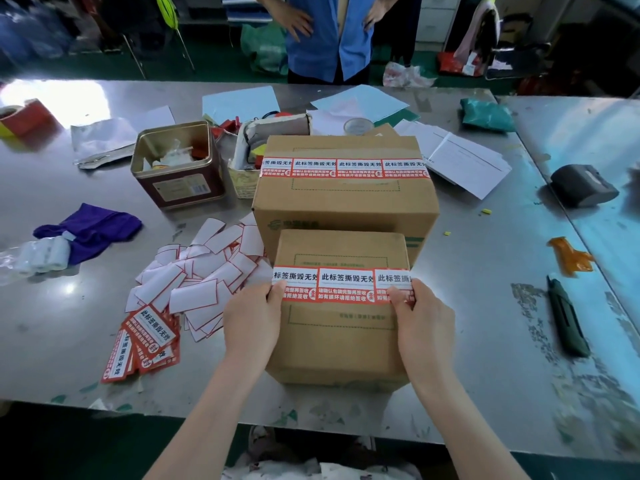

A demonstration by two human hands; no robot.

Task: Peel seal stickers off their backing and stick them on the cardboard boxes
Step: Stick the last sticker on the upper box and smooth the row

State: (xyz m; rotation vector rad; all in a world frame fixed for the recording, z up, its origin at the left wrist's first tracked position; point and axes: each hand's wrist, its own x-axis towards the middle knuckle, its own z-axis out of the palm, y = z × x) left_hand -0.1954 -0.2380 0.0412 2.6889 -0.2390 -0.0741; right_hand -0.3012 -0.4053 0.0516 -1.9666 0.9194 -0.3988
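A: Item one, far left of the steel table (485,306): what is lying there?

B: A stack of unpeeled seal stickers (145,344), red and white, is sitting near the table's front edge. Just behind it a heap of peeled backing papers (204,268) is spreading toward the boxes.

A: Item two, the left hand (252,320)?

B: It is gripping the left side of the small cardboard box (341,337), thumb pressing the left end of the sticker row (343,284) where it is folding over the box edge.

A: Item three, that row?

B: Three seal stickers are running side by side across the top seam. The large cardboard box (343,199) behind is carrying four stickers (344,168) likewise.

A: Item four, the right hand (422,323)?

B: Mirroring the left: fingers curling round the right side, thumb pressing the right sticker's end down.

A: Step in hand?

B: Judging by this, smoothing the ends down the sides; this box is looking nearly sealed.

A: Next move?

B: Probably rubbing the overhangs flat, then setting the box aside and reaching left for a fresh sticker.
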